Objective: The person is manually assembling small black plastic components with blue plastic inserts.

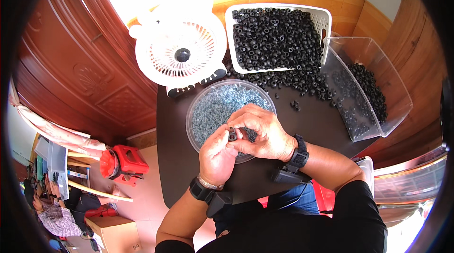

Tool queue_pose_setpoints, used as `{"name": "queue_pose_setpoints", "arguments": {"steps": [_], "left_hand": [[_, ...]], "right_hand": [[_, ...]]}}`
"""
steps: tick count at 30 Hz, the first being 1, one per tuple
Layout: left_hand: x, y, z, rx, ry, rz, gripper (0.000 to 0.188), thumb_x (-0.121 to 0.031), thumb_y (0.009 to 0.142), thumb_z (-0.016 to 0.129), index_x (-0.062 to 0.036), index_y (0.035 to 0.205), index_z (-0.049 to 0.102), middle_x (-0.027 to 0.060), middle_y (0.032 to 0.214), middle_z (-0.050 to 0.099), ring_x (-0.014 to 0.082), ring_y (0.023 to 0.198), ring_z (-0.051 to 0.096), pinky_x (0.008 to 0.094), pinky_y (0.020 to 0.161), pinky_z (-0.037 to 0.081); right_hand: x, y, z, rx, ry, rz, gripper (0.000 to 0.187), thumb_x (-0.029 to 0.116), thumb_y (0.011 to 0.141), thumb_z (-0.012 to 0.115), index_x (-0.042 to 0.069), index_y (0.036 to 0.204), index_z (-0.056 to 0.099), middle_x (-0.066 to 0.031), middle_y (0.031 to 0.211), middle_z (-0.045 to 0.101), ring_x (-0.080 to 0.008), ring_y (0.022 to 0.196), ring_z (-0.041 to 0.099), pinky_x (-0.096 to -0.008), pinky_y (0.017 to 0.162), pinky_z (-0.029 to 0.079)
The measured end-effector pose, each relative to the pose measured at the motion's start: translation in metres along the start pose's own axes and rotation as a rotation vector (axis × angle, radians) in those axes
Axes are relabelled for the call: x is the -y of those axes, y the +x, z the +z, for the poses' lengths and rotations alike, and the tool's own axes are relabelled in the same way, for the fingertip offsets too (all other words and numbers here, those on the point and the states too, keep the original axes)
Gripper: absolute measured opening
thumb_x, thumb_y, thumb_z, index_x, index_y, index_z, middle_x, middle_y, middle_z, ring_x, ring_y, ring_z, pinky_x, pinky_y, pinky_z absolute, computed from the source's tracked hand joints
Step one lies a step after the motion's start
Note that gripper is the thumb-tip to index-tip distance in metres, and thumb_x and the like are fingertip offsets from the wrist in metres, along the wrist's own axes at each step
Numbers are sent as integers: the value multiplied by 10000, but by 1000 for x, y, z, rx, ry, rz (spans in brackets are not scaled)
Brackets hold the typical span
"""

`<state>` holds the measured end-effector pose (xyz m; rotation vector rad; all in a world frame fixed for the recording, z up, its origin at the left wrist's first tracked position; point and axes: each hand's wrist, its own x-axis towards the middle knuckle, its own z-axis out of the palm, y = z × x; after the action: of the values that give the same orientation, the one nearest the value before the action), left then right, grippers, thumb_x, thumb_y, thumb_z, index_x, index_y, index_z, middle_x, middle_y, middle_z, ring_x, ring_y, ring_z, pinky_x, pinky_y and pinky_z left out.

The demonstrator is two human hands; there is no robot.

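My left hand (215, 161) is closed, pinching a small black plastic cap (232, 136) with a round opening between thumb and fingers. My right hand (265, 132) meets it from the right, its thumb and fingers pinched beside the cap; anything in that pinch is hidden. Both hands are over the near part of a round clear tub (190, 132) filled with small, clear bluish plastic pieces (227, 99). A dark strap with a black block sits on each of my wrists.
On the dark table (177, 172) stand a white fan (182, 54), a white basket (326, 21) heaped with black caps, and a tilted clear bin (395, 85) holding more. Loose caps (293, 79) lie around them. A red stool (130, 163) and another person (59, 217) are at left.
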<state>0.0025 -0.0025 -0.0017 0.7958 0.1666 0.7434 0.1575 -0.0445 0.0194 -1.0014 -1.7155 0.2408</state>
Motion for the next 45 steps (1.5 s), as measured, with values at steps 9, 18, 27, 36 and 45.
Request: {"name": "queue_pose_setpoints", "arguments": {"steps": [9, 18, 27, 36, 45], "left_hand": [[0, 0, 7, -40, 3, -51, 337, -244, 983, 377, 44, 1057, 535, 105, 979, 567, 180, 934, 554, 312, 829, 433], [3, -5, 5, -19, 149, 17, 363, -233, 993, 345, 65, 998, 552, 135, 884, 600, 172, 745, 542, 304, 696, 433], [7, -6, -8, -5, 70, 18, 373, -201, 982, 344, 81, 1156, 516, 156, 1034, 622, 218, 914, 614, 340, 844, 462], [3, -5, -3, 20, 266, 133, 389, -212, 994, 325, 70, 1194, 503, 152, 980, 629, 219, 742, 640, 314, 693, 496], [10, -4, 1, -33, 288, 118, 349, -252, 1006, 319, 8, 1013, 552, 107, 841, 618, 181, 688, 601, 298, 634, 453]], "right_hand": [[6, 0, -3, -20, -155, -19, 375, 99, 635, 828, 46, 926, 597, -91, 929, 651, -259, 817, 633, -360, 717, 523], [7, -2, -1, 1, -211, -76, 326, 109, 665, 790, 30, 913, 595, -112, 903, 646, -288, 819, 635, -378, 730, 521], [10, 0, 4, 9, -300, -135, 284, 56, 666, 735, 33, 917, 605, -102, 897, 647, -275, 795, 635, -356, 716, 524], [12, 3, 1, -29, -309, -131, 330, 107, 648, 750, 41, 933, 597, -90, 922, 644, -282, 817, 633, -368, 749, 524], [16, -3, -7, 67, -383, -128, 291, 141, 694, 723, 36, 936, 601, -80, 904, 632, -272, 853, 620, -361, 753, 512]]}}
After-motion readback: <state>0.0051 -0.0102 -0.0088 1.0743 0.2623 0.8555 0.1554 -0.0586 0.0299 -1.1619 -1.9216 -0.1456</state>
